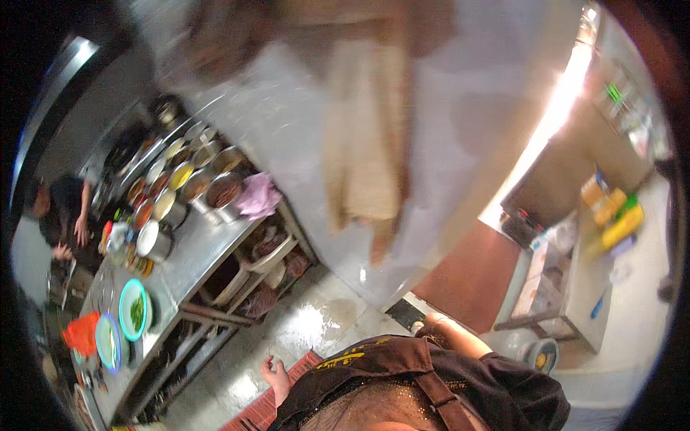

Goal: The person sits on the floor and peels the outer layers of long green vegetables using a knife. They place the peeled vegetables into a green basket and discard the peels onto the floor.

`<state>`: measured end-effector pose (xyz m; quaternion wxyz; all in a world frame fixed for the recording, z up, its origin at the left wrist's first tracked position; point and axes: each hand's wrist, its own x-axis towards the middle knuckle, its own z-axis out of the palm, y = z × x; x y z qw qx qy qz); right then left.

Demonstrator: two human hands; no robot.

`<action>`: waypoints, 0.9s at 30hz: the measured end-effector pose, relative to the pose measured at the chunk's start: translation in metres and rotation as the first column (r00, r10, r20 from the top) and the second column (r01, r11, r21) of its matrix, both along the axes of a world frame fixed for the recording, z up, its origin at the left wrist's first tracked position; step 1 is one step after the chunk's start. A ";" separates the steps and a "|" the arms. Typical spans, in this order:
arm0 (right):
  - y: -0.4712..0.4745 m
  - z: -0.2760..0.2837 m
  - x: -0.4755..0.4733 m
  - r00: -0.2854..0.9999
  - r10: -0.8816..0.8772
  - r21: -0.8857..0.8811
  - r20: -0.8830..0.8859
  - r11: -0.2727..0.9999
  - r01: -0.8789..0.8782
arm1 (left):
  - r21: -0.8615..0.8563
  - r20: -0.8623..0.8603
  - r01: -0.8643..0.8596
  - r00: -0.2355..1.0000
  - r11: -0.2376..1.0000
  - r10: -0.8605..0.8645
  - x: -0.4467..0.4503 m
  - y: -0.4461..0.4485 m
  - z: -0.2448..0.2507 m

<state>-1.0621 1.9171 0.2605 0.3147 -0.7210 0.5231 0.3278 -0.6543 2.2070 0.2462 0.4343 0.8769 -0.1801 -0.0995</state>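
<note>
My left hand (275, 374) hangs beside my dark apron (372, 350), its fingers apart and nothing in them. Below it a red slatted mat (253, 404) lies on the wet, shiny floor (307, 328). My right arm (458, 334) is bent at my other side, and its hand is hidden. Left of me stands a steel worktable (199, 242) with several metal pots of food, such as a pot of dark contents (223, 194). At its near end are a turquoise-rimmed bowl (136, 310) of chopped greens and a blue-rimmed bowl (109, 342).
A pink cloth (260, 195) lies at the worktable's corner. Another person (67, 215) stands beyond the table. On my right are a grey gas cylinder (509, 345) and a counter (587, 301) with yellow packages (622, 223). A blurred tan hanging object (361, 134) is ahead, beside a reddish floor (463, 280).
</note>
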 end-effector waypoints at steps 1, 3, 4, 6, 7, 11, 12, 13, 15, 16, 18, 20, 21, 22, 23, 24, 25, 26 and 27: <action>-0.012 -0.004 -0.029 0.988 -0.152 0.124 0.010 0.981 0.149 | -0.001 -0.023 0.084 0.996 0.996 -0.084 -0.008 -0.010 -0.005; -0.021 -0.010 -0.089 0.834 -0.550 0.106 0.051 0.833 0.543 | 0.104 -0.123 0.244 0.965 0.964 -0.231 -0.024 -0.039 -0.016; -0.024 -0.010 -0.117 0.678 -0.706 0.212 0.206 0.708 0.673 | 0.153 -0.164 0.321 0.941 0.935 -0.296 -0.035 -0.059 -0.021; -0.034 0.000 -0.174 0.448 -0.820 0.229 0.356 0.541 0.809 | 0.237 -0.230 0.468 0.878 0.851 -0.419 -0.061 -0.105 -0.028; -0.049 0.004 -0.188 0.250 -0.929 0.261 0.274 0.322 0.910 | 0.278 -0.274 0.547 0.833 0.790 -0.481 -0.074 -0.131 -0.030; -0.083 0.053 -0.251 -0.170 -0.780 0.524 0.602 0.225 0.822 | 0.383 -0.400 0.737 0.675 0.556 -0.619 -0.134 -0.216 -0.032; -0.090 0.068 -0.264 -0.358 -0.699 0.675 0.619 0.240 0.698 | 0.388 -0.430 0.766 0.643 0.513 -0.634 -0.147 -0.232 -0.033; -0.097 0.084 -0.277 -0.435 -0.666 0.742 0.605 0.274 0.612 | 0.394 -0.455 0.789 0.613 0.472 -0.646 -0.158 -0.248 -0.033; -0.111 0.114 -0.299 -0.470 -0.629 0.779 0.619 0.414 0.472 | 0.403 -0.501 0.820 0.570 0.407 -0.651 -0.178 -0.274 -0.034; -0.122 0.123 -0.303 -0.433 -0.644 0.773 0.631 0.479 0.415 | 0.405 -0.526 0.833 0.550 0.378 -0.649 -0.187 -0.286 -0.035; -0.149 0.136 -0.304 -0.390 -0.640 0.743 0.662 0.626 0.235 | 0.410 -0.568 0.848 0.526 0.336 -0.634 -0.202 -0.307 -0.039; -0.185 0.137 -0.295 -0.377 -0.669 0.751 0.640 0.649 0.123 | 0.413 -0.607 0.859 0.508 0.303 -0.611 -0.213 -0.326 -0.045; -0.205 0.136 -0.290 -0.342 -0.692 0.756 0.636 0.648 0.092 | 0.414 -0.621 0.863 0.501 0.291 -0.603 -0.218 -0.336 -0.048; -0.228 0.132 -0.282 -0.372 -0.685 0.759 0.626 0.644 0.090 | 0.414 -0.634 0.867 0.493 0.276 -0.596 -0.221 -0.346 -0.052; -0.251 0.126 -0.272 -0.430 -0.637 0.746 0.639 0.650 0.146 | 0.416 -0.646 0.871 0.485 0.261 -0.589 -0.223 -0.357 -0.055; -0.271 0.123 -0.267 -0.474 -0.705 0.848 0.527 0.472 0.241 | 0.417 -0.652 0.874 0.478 0.248 -0.589 -0.226 -0.371 -0.058; -0.292 0.120 -0.266 -0.521 -0.747 0.905 0.414 0.272 0.328 | 0.413 -0.661 0.881 0.466 0.233 -0.589 -0.229 -0.385 -0.060; -0.311 0.115 -0.257 -0.559 -0.721 0.883 0.409 0.160 0.441 | 0.408 -0.663 0.885 0.456 0.224 -0.593 -0.231 -0.403 -0.063; -0.330 0.111 -0.259 -0.577 -0.745 0.897 0.334 0.062 0.438 | 0.406 -0.657 0.887 0.451 0.222 -0.604 -0.233 -0.423 -0.067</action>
